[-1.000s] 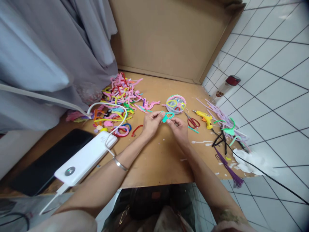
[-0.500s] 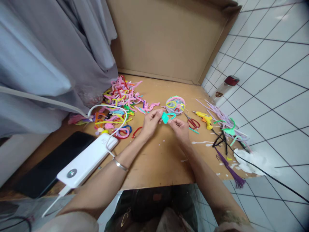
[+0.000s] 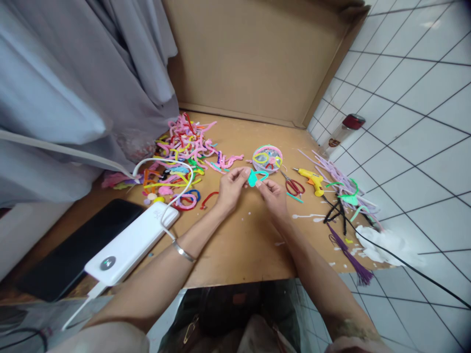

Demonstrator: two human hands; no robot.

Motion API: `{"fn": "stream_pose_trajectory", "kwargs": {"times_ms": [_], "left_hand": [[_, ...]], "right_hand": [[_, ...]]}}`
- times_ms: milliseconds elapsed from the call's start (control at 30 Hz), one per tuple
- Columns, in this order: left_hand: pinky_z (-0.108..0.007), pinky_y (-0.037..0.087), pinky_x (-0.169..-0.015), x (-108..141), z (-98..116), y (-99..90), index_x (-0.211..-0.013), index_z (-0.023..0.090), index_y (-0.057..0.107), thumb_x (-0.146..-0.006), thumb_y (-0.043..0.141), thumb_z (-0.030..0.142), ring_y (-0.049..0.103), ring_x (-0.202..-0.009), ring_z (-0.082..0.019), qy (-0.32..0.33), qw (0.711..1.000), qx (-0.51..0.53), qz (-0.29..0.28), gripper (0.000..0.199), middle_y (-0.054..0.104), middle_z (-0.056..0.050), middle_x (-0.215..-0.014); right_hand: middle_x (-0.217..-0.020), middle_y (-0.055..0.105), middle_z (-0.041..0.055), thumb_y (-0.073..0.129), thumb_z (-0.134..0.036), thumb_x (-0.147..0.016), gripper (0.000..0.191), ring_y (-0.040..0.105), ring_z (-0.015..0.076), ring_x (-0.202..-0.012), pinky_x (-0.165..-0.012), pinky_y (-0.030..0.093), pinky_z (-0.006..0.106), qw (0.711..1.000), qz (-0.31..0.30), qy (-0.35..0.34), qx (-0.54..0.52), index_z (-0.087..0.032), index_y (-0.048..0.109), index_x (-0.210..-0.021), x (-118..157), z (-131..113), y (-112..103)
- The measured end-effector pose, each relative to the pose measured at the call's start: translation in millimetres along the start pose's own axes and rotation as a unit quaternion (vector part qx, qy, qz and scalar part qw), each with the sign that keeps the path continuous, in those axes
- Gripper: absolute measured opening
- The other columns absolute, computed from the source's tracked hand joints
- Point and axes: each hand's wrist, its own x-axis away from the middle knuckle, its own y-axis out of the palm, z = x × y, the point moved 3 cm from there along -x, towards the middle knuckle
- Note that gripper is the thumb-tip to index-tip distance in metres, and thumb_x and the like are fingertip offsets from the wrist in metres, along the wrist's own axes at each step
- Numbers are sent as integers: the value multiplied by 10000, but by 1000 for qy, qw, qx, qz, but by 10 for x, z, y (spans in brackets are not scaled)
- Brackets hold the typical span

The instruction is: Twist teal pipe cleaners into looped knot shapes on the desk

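Note:
Between my two hands, above the middle of the table, is a turquoise pipe cleaner piece (image 3: 252, 178) with a flat solid part and an open loop on its right. My left hand (image 3: 233, 186) pinches the flat part from the left. My right hand (image 3: 273, 194) grips its lower right side, by the loop. Fingertips cover some of its edges. Just beyond stands a round container (image 3: 267, 159) trimmed with pink and yellow pipe cleaners. Red-handled scissors (image 3: 293, 186) lie right of my right hand, beside a short turquoise strip (image 3: 295, 198).
A heap of coloured pipe cleaners (image 3: 191, 142) covers the back left. A white power bank (image 3: 130, 245) and black phone-like slab (image 3: 81, 250) lie front left. Rightward are a yellow glue gun (image 3: 311, 180), lilac pipe cleaners (image 3: 331, 174), a purple tassel (image 3: 351, 257) and a clear bottle (image 3: 340, 135).
The turquoise piece has turned slightly between my fingers, so its flat part looks narrower. Both hands keep hold of it in nearly the same place.

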Motion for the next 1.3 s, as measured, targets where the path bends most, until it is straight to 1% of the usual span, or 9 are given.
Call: {"fn": "stream_pose_trajectory", "kwargs": {"times_ms": [133, 233, 333, 500, 767, 1033, 1133, 1233, 1300], "left_hand": [[-222, 279, -487, 18, -8, 39, -609, 152, 610, -591, 826, 585, 378, -490, -65, -60, 996, -25, -62, 484, 474, 48, -503], [-229, 231, -473, 27, -14, 33, -526, 160, 536, -592, 819, 578, 318, -456, -52, -66, 996, -36, -53, 509, 408, 59, -455], [-234, 222, -468, 24, -23, 23, -515, 167, 516, -607, 800, 575, 315, -438, -50, -63, 997, -20, -32, 506, 412, 58, -450], [-231, 227, -469, 18, -19, 20, -512, 167, 517, -616, 798, 528, 329, -436, -50, -62, 998, -18, -21, 469, 425, 56, -452], [-226, 235, -472, 41, -33, 34, -493, 171, 487, -634, 785, 521, 329, -444, -50, -46, 998, -32, -17, 480, 424, 55, -448], [-220, 264, -486, 89, -22, 99, -558, 161, 550, -609, 804, 563, 383, -488, -63, -86, 994, 7, -66, 479, 472, 40, -505], [-228, 256, -503, 90, -8, 94, -554, 155, 574, -608, 814, 523, 355, -496, -66, -70, 995, -28, -70, 443, 439, 50, -490], [-236, 249, -519, 67, -7, 54, -535, 153, 579, -611, 809, 482, 336, -519, -71, -30, 996, -69, -40, 408, 417, 53, -492], [-237, 248, -520, 36, -15, 16, -517, 158, 551, -629, 791, 470, 333, -523, -72, -12, 997, -75, -16, 409, 418, 50, -495]], "right_hand": [[-519, 355, -75, 678, -515, -714, 376, 269, 73, -508, -519, 249, 246, 1000, 15, -13, -6, -201, 509, -594, -28, 21, -32], [-508, 364, -72, 663, -545, -738, 407, 273, 73, -492, -500, 235, 245, 1000, -3, -15, -9, -201, 508, -586, -38, 43, -36], [-499, 402, -62, 628, -575, -780, 423, 312, 80, -482, -489, 244, 242, 1000, -19, -19, -4, -201, 531, -608, -33, 54, -32], [-530, 436, -55, 642, -552, -785, 386, 338, 81, -484, -487, 252, 244, 999, -10, -30, 11, -198, 570, -649, -27, 51, -36], [-571, 495, -42, 663, -510, -714, 321, 399, 97, -535, -534, 328, 251, 999, 14, -19, 25, -192, 625, -689, -25, 11, -32], [-512, 433, -67, 659, -443, -669, 270, 313, 72, -487, -519, 292, 246, 999, 39, 9, -5, -191, 581, -610, -44, 11, -42], [-514, 439, -63, 666, -459, -689, 299, 328, 76, -490, -515, 286, 244, 999, 32, 3, 4, -194, 565, -595, -44, 36, -52], [-526, 486, -43, 627, -480, -769, 338, 364, 89, -492, -514, 298, 250, 998, 18, -14, 54, -195, 567, -597, -21, 41, -51], [-568, 554, -20, 585, -458, -829, 306, 425, 113, -515, -529, 329, 260, 993, 21, -43, 111, -194, 628, -680, 2, 34, -53]]}}
